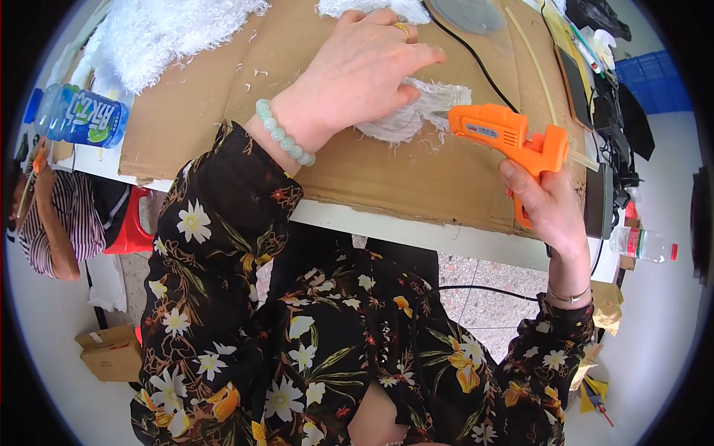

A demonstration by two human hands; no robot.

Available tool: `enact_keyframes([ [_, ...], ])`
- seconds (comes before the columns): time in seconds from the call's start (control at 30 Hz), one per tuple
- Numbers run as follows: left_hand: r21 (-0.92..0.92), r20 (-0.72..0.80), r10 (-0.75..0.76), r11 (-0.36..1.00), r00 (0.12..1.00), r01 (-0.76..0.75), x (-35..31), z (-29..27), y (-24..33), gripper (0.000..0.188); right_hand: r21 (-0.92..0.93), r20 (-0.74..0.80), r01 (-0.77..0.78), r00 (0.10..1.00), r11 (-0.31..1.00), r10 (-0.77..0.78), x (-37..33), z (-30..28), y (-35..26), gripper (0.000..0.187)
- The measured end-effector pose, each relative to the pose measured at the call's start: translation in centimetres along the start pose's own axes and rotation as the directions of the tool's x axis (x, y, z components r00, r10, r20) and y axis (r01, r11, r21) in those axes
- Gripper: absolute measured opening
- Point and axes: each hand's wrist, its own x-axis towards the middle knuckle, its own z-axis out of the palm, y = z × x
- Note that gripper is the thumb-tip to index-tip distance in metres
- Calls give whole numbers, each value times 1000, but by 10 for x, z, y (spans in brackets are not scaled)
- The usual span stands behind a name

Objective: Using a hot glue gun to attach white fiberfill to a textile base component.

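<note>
My right hand (554,208) is wrapped round the handle of an orange hot glue gun (487,126), whose nozzle end faces left. A clear glue stick (583,160) shows behind the gun. My left hand (357,70) hovers palm down with its fingers apart, over the cardboard. Beneath it and beside the gun's tip lies a thin white cloth piece with frayed edges (431,108), partly hidden by the hand. Beyond my fingertips sits more white fluffy material (338,7); whether they touch it I cannot tell.
A heap of white shaggy fabric (178,37) covers the far left of the cardboard sheet (401,189). At left lies a blue-labelled bottle (85,115). A black cable (476,59) crosses near the gun. Another person (63,215) sits at left. A clear bottle (647,244) is at right.
</note>
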Motion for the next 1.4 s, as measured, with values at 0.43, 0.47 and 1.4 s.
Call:
enact_keyframes([
  [0.43,46,27,-35,998,999,33,-2,7,-3,43,-80,60,-7,998,997,12,2,-1,-9,31],
  [0.47,38,28,-29,999,999,28,0,9,-2,43,-81,55,-15,998,997,19,2,0,-10,31],
  [1.4,43,37,-44,998,998,43,-1,5,-2,45,-30,48,6,999,1000,-5,6,5,-12,25],
])
